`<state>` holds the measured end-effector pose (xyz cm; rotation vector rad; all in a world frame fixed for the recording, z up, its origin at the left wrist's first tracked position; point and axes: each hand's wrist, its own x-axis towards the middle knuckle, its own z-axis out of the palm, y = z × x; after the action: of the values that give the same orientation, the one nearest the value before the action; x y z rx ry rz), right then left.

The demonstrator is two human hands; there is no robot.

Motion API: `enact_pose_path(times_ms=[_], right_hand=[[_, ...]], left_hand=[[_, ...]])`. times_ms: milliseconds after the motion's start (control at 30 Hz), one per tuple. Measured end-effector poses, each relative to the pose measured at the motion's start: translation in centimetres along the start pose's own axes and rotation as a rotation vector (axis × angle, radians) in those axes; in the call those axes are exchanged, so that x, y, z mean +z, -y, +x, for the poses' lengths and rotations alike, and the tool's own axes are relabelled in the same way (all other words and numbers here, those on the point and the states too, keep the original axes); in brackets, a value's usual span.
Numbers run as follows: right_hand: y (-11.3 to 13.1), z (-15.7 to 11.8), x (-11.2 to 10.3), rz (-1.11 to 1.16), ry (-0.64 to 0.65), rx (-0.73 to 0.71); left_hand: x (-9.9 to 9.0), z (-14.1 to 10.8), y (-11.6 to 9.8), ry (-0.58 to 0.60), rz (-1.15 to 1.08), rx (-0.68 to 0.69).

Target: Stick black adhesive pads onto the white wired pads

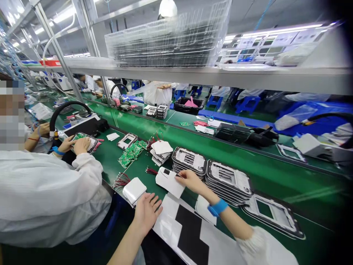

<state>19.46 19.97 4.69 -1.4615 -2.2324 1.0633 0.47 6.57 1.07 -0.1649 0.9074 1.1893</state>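
Note:
My right hand [189,181], with a blue band at the wrist, pinches the right side of a flat white piece [170,183] that has small black marks and dark red wires at its left end. My left hand [147,211] is palm up with fingers spread, holding nothing, just beside a stack of white pieces [134,189] with red wires. Below my right hand lies a white sheet with black patches [193,235]. Another white piece [205,209] lies partly under my right forearm.
Stacked frames [228,180] stand behind my right hand, with a single frame [273,213] to their right. Green circuit boards [132,152] and more white pieces [160,151] lie farther back. At left, a person's hands [81,143] work on a frame. A metal shelf [193,75] crosses above.

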Motion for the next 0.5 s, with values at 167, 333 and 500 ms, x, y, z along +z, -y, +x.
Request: enact_pose_path(times_ms=[167, 333, 500], right_hand=[[0.9, 4.6, 2.4, -0.185, 0.02, 0.006], [1.1, 5.7, 3.8, -0.339, -0.031, -0.016], [1.1, 5.1, 5.3, -0.423, -0.145, -0.005]], left_hand=[[1.7, 2.3, -1.0, -0.039, -0.098, -0.086], [2.8, 3.5, -1.8, -0.02, -0.144, -0.112], [3.5, 3.9, -2.1, 0.006, -0.148, -0.146]])
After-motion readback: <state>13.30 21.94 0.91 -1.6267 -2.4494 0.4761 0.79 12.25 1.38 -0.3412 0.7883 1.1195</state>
